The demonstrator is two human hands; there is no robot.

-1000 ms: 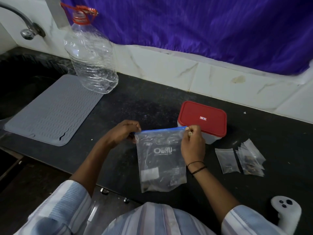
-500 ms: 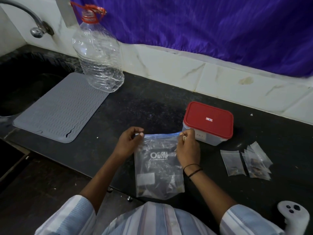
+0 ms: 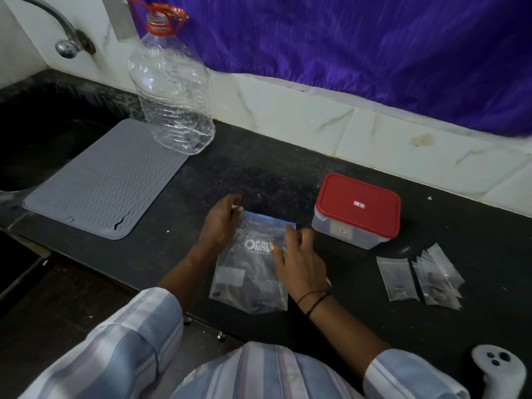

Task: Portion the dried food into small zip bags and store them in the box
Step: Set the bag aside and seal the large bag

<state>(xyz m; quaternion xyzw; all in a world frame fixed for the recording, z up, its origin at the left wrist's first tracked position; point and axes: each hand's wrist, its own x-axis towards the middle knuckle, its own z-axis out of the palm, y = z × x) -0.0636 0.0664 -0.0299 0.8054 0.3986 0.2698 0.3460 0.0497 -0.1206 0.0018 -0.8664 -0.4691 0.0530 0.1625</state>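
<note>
Now the zip bag [image 3: 253,269] lies flat between left hand [image 3: 220,223] and right hand [image 3: 299,263].

Taking the box [image 3: 356,210] as landmark: just left and nearer, large zip bag [image 3: 250,266] flat on counter [image 3: 259,174]; right and nearer, small bags [image 3: 420,276]; far left, mat [image 3: 103,180]; behind-left, bottle [image 3: 171,90] standing.

Clear bottle [image 3: 172,93] w/ red cap stands at grey mat [image 3: 106,180] corner; white controller [image 3: 499,372] bottom right.
</note>
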